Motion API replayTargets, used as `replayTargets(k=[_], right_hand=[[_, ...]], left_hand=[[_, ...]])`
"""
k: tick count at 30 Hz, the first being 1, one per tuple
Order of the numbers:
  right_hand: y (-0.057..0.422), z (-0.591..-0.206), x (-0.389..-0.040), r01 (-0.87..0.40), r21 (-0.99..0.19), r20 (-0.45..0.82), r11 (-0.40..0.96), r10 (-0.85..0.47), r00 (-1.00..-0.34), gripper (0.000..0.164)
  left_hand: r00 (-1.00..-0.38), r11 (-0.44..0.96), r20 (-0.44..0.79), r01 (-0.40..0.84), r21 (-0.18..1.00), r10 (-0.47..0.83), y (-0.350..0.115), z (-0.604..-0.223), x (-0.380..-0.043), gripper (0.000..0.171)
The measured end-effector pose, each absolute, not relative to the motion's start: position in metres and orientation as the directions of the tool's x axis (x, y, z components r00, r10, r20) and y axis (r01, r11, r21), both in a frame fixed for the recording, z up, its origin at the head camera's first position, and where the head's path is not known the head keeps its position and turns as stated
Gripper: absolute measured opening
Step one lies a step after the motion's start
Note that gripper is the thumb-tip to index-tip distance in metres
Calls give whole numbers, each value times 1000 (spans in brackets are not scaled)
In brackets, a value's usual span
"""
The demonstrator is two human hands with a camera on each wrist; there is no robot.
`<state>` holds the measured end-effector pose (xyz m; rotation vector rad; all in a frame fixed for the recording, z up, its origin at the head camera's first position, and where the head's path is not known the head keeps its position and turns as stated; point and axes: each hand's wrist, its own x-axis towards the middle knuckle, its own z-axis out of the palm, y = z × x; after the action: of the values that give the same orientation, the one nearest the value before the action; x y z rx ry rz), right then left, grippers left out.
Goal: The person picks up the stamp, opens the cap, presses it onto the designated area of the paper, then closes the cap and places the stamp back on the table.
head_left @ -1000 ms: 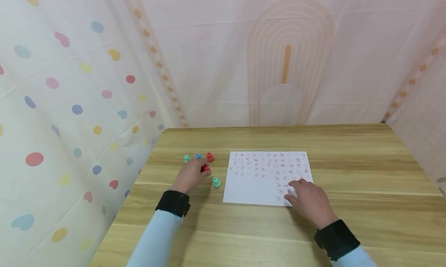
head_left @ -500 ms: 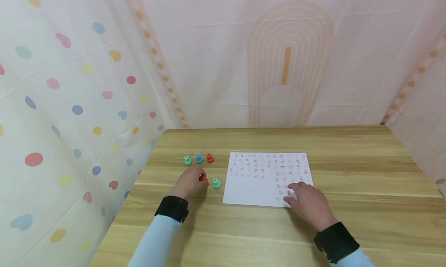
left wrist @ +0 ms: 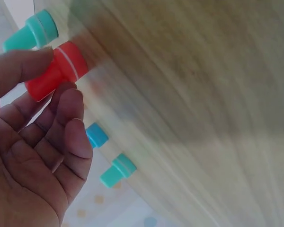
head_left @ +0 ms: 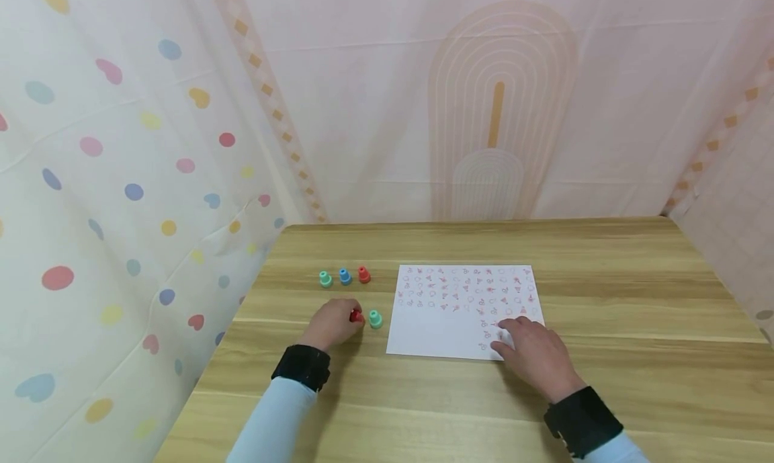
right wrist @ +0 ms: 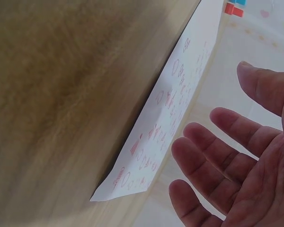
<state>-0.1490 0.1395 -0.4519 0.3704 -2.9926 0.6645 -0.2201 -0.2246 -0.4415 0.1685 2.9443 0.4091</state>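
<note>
Between thumb and fingers, my left hand (head_left: 330, 324) pinches a red stamp (left wrist: 64, 68), just left of a green stamp (head_left: 375, 319) standing on the table. Whether the red stamp touches the table I cannot tell. To the right lies a white sheet of paper (head_left: 432, 332) with small red stamped prints along its top and right part. My right hand (head_left: 538, 352) is over the paper's lower right corner, fingers relaxed and holding nothing; the right wrist view shows its loosely bent fingers (right wrist: 199, 165). Whether it touches the paper is unclear.
Behind the left hand, a second green stamp (head_left: 325, 279), a blue stamp (head_left: 345, 276) and another red stamp (head_left: 364, 274) stand in a row. The wooden table (head_left: 459, 409) ends at a patterned curtain (head_left: 375, 113) at the back and left.
My left hand has brought the red stamp toward me from near the row to the green stamp's left side. The right hand has stayed in place.
</note>
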Motion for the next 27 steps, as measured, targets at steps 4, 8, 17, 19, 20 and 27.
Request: replayTargets(k=[4,8,17,19,20,27], right_hand=[[139,-451,-149,-232,-418,91,878,-214,-973,36],[139,-451,-148,-235,-422,90,875,-218,-972,35],[141,-452,-146,-260,-421,146,869,-218,-965,33],[142,-454,-146,-261,-423,151,868,-216,-965,33],[142,-454,-145,-258,-424,148,868,-215,-965,33],[143,-457,-149,-233,-420,127,877,-197,-972,33]], left_hand=[[-979,958,-166,68,278,118,-226,-438,-220,35],[-978,954,-183,39,298,98,-228,-434,-222,44],[-991,945,-102,44,325,81,-240,-434,-229,35],[-994,946,-74,50,320,77,-245,-434,-231,35],[-995,948,-62,51,316,74,-248,-433,-232,35],[-1000,967,-19,19,255,25,-273,-432,-246,38]])
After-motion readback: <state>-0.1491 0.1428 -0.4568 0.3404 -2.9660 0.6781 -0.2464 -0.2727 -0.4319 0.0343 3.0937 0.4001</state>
